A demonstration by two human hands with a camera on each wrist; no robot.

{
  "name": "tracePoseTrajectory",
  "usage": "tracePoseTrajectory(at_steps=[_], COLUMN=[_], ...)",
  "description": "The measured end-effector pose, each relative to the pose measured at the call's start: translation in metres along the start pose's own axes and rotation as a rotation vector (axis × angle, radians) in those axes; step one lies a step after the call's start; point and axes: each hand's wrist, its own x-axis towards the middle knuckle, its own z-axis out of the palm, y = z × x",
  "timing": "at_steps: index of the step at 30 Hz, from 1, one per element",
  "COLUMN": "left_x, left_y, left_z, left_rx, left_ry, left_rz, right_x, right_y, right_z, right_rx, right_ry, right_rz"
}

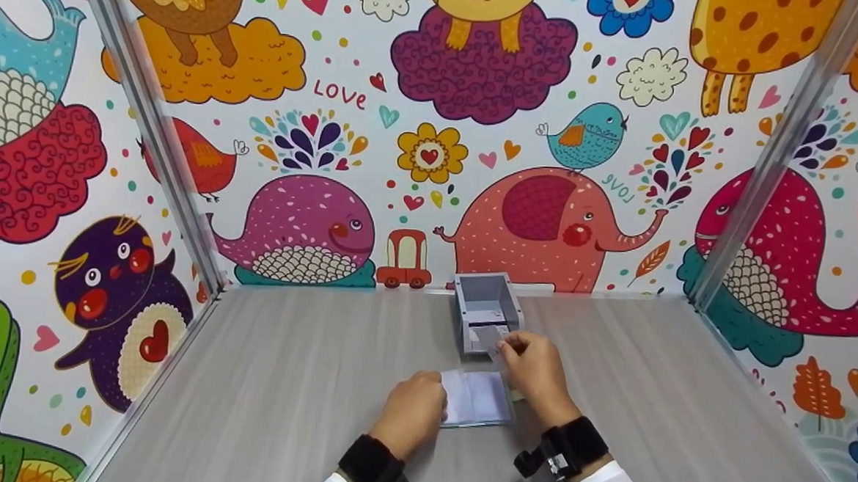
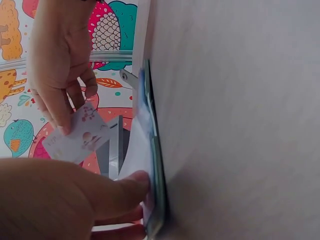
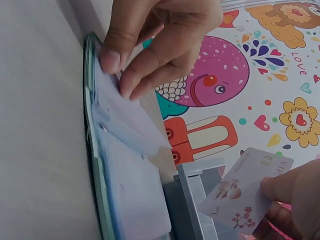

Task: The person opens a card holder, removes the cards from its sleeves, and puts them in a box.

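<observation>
An open card holder with clear sleeves and a green-blue cover lies on the table. My left hand pinches its left side, the thumb on the sleeves; the fingers are partly hidden. Above the holder's far right corner, my right hand pinches a white card between thumb and fingers. Flower prints, lettering and a chip show on the card in the right wrist view. Just behind the card stands a grey open-topped box; the card overlaps its front in the head view.
The wood-grain table runs back to a wall printed with cartoon animals. Metal posts mark the two back corners. The grey box sits near the back wall. Black straps with cameras are on both wrists.
</observation>
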Motion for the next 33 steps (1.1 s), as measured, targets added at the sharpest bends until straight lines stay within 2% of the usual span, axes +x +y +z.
tracePoseTrajectory(at_steps=[5,12,16,20,27,33], left_x=[-0.001,0.0,0.001,0.002,0.002,0.001], left_y=[-0.001,-0.001,0.0,0.002,0.002,0.001], left_z=[0.0,-0.001,-0.001,0.0,0.0,0.0], left_rx=[-0.002,-0.01,-0.006,-0.026,-0.048,-0.016], left_ry=[0.004,-0.021,-0.031,-0.041,-0.04,-0.018], left_rz=[-0.003,-0.018,-0.026,-0.037,-0.039,-0.018], right_x=[0.011,0.027,0.034,0.04,0.043,0.042], right_y=[0.0,0.005,0.01,0.016,0.021,0.022], right_z=[0.0,0.005,0.01,0.016,0.02,0.025], right_rx=[-0.127,-0.341,-0.427,-0.493,-0.536,-0.521], right_ry=[0.055,0.114,0.121,0.094,0.019,-0.062], right_rz=[-0.129,-0.341,-0.45,-0.531,-0.593,-0.578])
